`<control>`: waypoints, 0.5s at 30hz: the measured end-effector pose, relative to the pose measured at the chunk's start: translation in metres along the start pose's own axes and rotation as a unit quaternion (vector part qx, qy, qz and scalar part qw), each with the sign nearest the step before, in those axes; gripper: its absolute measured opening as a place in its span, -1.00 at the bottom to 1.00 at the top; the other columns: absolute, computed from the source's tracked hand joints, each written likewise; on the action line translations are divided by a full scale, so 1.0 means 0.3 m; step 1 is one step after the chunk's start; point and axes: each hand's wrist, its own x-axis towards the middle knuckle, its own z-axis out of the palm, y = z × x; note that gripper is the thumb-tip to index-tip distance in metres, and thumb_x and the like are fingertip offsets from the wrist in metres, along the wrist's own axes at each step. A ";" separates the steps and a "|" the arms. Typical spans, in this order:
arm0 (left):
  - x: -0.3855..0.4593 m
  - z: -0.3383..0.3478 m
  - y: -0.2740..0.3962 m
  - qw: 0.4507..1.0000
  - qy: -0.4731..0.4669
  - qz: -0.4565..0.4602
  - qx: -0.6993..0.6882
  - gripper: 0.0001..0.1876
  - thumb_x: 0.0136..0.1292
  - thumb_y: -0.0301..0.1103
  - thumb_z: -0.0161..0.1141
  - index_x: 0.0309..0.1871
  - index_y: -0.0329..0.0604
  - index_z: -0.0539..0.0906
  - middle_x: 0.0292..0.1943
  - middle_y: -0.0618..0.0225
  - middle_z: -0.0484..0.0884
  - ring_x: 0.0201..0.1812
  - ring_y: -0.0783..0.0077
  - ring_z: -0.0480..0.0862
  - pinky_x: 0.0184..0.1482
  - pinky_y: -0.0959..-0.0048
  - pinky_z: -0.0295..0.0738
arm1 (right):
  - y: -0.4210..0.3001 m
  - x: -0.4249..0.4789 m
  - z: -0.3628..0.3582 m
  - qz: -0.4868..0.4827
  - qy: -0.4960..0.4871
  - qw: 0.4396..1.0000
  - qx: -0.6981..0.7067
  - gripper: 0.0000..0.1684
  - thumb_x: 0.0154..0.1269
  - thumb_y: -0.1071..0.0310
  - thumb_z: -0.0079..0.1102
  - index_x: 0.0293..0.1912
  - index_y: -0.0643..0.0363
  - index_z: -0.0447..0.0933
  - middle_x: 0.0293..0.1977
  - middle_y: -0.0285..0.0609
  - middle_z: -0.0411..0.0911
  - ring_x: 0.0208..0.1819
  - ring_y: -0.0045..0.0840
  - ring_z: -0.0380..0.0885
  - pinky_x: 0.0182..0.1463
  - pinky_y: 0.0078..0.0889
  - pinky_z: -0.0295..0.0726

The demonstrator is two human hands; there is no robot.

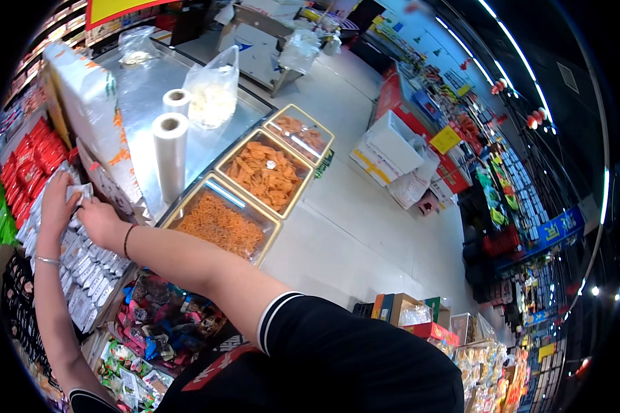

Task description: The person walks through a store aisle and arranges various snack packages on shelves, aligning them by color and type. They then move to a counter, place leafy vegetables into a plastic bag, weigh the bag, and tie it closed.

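My left hand (57, 201) and my right hand (101, 221) are close together at the far left, over rows of small white packets (88, 276). One white packet (84, 191) is pinched between the fingers of both hands; part of it is hidden behind them. The packets stand closely lined up and bear dark writing. Beyond my left hand lie red packets (31, 168), with green packets (0, 206) to their left. Black packaging (20, 304) lies beside my left forearm.
A metal-topped counter (134, 93) carries two rolls of clear plastic (170, 155) and a plastic bag of pale food (212, 100). Lidded bins of orange snacks (263, 170) line its edge. Mixed wrapped goods (170, 315) lie under my right arm. White boxes (392, 149) stand across the floor.
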 end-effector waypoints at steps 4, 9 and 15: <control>-0.023 0.025 -0.004 1.000 -0.010 -0.003 0.000 -0.69 0.12 -0.56 0.34 -0.09 -0.26 0.49 -0.22 0.04 0.57 -0.10 -0.07 0.60 -0.03 0.13 0.50 | -0.005 -0.020 -0.013 0.002 -0.012 1.000 -0.014 -0.73 0.12 0.51 0.18 -0.13 0.25 0.62 -0.03 0.05 0.54 0.07 -0.12 0.50 0.15 -0.20 0.59; -0.068 0.034 0.081 0.985 0.057 -0.022 -0.162 -0.75 0.21 -0.71 0.19 -0.06 -0.32 0.51 -0.25 0.12 0.56 -0.22 0.17 0.59 -0.11 0.30 0.51 | 0.047 -0.006 -0.005 0.016 0.026 0.999 0.030 -0.66 0.06 0.58 0.20 -0.09 0.33 0.58 -0.02 0.10 0.50 0.09 -0.08 0.46 0.20 -0.18 0.54; -0.197 0.040 -0.089 0.983 -0.004 -0.080 -0.162 -0.88 0.31 -0.71 0.11 -0.16 -0.33 0.50 -0.31 0.25 0.49 -0.27 0.42 0.49 -0.15 0.48 0.46 | 0.033 0.010 -0.052 -0.022 0.070 0.997 0.014 -0.72 0.05 0.57 0.22 -0.16 0.34 0.64 0.10 0.22 0.40 0.12 0.00 0.40 0.22 -0.09 0.52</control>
